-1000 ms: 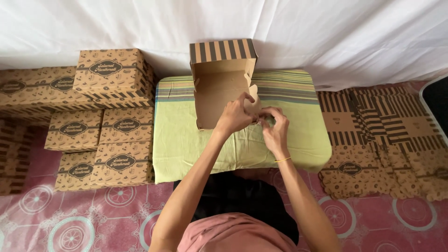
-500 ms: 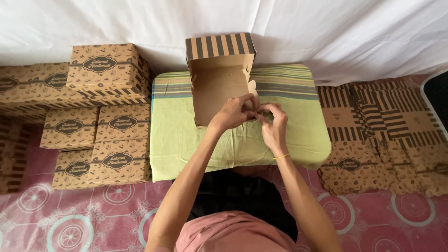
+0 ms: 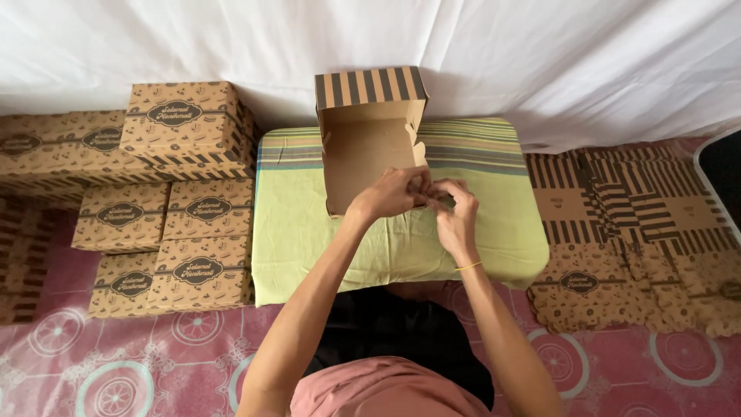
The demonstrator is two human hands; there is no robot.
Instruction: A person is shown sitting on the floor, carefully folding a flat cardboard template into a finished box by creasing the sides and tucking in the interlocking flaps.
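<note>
A brown cardboard box [image 3: 363, 150] with a striped outer wall lies open on a low table under a green cloth [image 3: 301, 224]. Its far wall stands upright and its inside is empty. My left hand [image 3: 390, 193] and my right hand [image 3: 454, 210] meet at the box's near right corner. The fingers of both pinch a side flap there. Which part of the flap each hand grips is hidden by the fingers.
Folded printed boxes [image 3: 181, 127] are stacked on the left, several more [image 3: 170, 270] below them. Flat unfolded box blanks [image 3: 617, 208] lie in a pile on the right. A white sheet [image 3: 540, 54] hangs behind. The floor mat [image 3: 116, 371] is pink and patterned.
Both hands have stayed at the box's right side, working the flap lower toward the near corner. The box's right wall now stands more upright.
</note>
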